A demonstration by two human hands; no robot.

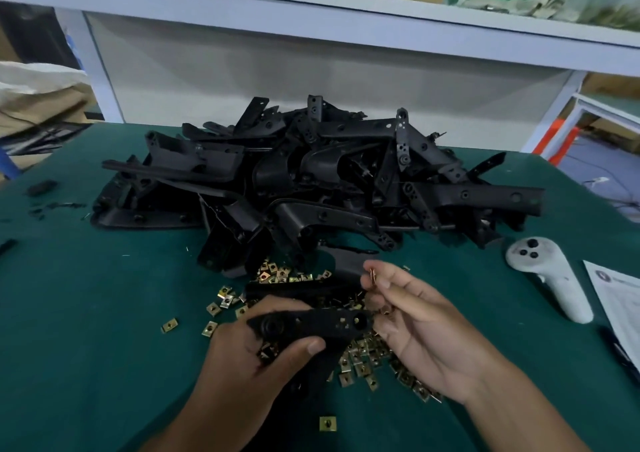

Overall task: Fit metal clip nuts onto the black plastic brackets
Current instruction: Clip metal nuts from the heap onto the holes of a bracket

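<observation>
My left hand (242, 351) grips a black plastic bracket (311, 323) just above the table, thumb across its lower edge. A brass-coloured clip nut sits on the bracket near its right end. My right hand (415, 327) is to the right of the bracket's tip and pinches a small metal clip nut (373, 273) between thumb and fingertips, raised a little above the bracket. Several loose clip nuts (363, 361) lie scattered on the green mat under and around both hands. A big heap of black brackets (311, 181) fills the middle of the table behind.
A white hand controller (550, 278) lies at the right, with a printed sheet (620, 299) and a dark pen (620, 351) beside it. Small black scraps (41, 188) sit at the left edge. A white shelf frame and back panel (311, 81) rise behind the table.
</observation>
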